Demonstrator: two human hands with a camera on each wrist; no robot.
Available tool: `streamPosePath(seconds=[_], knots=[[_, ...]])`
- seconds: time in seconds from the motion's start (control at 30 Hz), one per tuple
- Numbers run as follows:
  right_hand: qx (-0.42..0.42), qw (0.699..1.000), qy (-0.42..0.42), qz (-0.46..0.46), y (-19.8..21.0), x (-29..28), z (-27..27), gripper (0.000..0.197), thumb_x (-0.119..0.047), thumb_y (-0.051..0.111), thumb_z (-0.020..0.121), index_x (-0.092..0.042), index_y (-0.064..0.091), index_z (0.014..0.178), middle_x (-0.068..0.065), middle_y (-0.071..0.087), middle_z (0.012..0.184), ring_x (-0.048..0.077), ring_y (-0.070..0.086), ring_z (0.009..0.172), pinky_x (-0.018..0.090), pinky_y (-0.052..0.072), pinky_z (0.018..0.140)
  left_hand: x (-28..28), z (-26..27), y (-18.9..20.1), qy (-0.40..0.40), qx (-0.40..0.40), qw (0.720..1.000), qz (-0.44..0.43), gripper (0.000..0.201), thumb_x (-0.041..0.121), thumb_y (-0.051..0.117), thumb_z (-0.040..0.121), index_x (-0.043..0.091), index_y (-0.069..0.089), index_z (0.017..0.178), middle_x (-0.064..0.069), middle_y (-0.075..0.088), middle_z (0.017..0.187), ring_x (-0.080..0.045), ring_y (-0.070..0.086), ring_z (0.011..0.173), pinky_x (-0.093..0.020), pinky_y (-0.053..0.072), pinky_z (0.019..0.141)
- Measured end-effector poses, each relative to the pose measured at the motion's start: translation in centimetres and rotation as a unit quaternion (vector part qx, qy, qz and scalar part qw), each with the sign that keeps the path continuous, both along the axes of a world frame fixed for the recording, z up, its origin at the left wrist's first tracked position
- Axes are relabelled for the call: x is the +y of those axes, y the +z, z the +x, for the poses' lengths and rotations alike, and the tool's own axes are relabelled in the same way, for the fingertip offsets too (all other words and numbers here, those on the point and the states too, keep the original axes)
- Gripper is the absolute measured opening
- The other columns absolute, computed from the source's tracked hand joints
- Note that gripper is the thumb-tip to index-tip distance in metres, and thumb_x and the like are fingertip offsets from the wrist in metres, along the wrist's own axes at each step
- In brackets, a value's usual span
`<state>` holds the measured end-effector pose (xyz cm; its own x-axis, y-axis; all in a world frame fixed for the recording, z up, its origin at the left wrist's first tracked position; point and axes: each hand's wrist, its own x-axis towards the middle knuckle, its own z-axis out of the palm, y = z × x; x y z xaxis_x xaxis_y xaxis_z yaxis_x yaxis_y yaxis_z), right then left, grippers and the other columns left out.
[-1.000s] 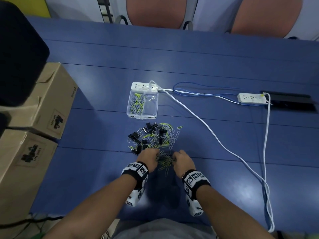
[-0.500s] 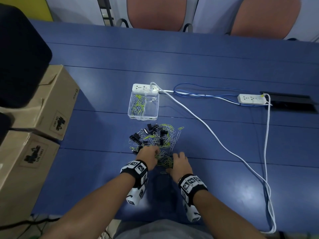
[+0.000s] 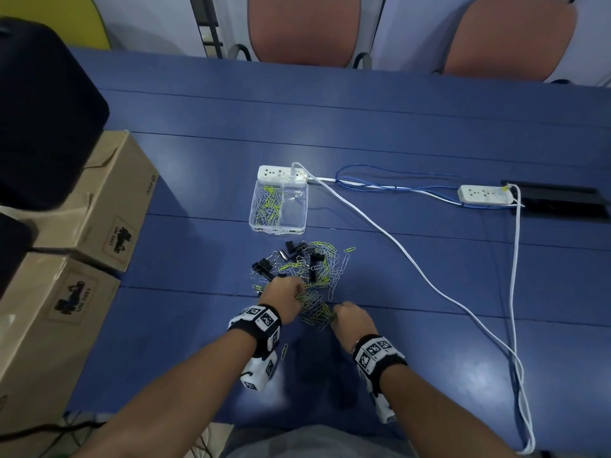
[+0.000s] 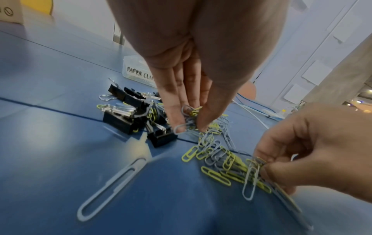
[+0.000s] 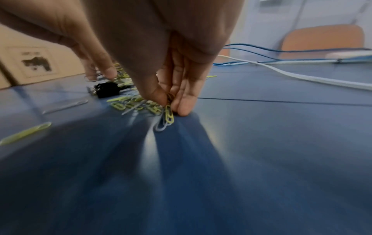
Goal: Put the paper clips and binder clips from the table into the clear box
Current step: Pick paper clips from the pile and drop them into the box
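A heap of grey and yellow-green paper clips [image 3: 325,264] mixed with black binder clips [image 3: 264,266] lies on the blue table [image 3: 429,127], just in front of the clear box [image 3: 299,223]. The box's left compartment holds paper clips; its right compartment looks bare. My left hand [image 3: 282,294] pinches a small bunch of paper clips [image 4: 189,120] at the heap's near edge. My right hand [image 3: 350,320] pinches another bunch of paper clips [image 5: 167,116] against the table. More paper clips [image 3: 314,309] lie between the two hands.
Two white power strips [image 3: 281,171] [image 3: 484,195] with white and blue cables [image 3: 413,259] lie behind and to the right of the box. Cardboard boxes [image 3: 82,233] stand along the table's left edge. A stray yellow-green clip [image 3: 283,352] lies near my left wrist. Two chairs [image 3: 302,28] stand beyond the far edge.
My right hand slid back toward me and to the right, dragging clips out of the heap. My left hand stayed at the heap's near edge, fingers closing on clips.
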<state>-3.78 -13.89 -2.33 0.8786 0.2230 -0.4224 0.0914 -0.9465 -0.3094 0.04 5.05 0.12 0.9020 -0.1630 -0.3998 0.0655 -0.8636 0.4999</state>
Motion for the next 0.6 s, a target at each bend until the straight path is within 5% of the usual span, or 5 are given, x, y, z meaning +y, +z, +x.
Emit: streamPosePath(seconds=[0.23,0.33,0.6], knots=[[-0.014,0.977,-0.151,0.152,1.3,-1.9,1.7,0.011,-0.012,0.064,0.080,-0.011,0.074,0.078,0.007,0.071,0.075,0.023,0.064,0.071,0.033,0.055,0.070,0.9,1.8,1.6,0.043,-0.037,0.997,-0.045,0.011,0.011,0.071,0.076,0.018,0.068,0.083,0.000,0.070,0.080,-0.018,0.064,0.076,-0.032,0.058,0.069],[-0.023,0.955,-0.205,0.214,2.5,-2.3,2.8,0.008,-0.012,0.069,0.080,-0.012,0.077,0.082,0.000,0.072,0.073,0.012,0.064,0.069,0.018,0.049,0.071,1.4,3.1,2.7,0.083,-0.048,0.993,-0.065,0.009,0.017,0.076,0.077,0.019,0.068,0.082,0.001,0.069,0.077,-0.015,0.064,0.073,-0.025,0.052,0.070],[-0.041,0.897,-0.278,0.341,5.5,-1.5,7.5,0.008,-0.013,0.076,0.076,-0.020,0.076,0.073,0.001,0.072,0.066,0.011,0.064,0.059,0.034,0.059,0.068,3.6,8.9,4.8,0.225,-0.058,0.964,-0.128,0.023,0.000,0.079,0.067,0.019,0.067,0.073,0.002,0.062,0.062,-0.012,0.057,0.056,-0.023,0.054,0.061]])
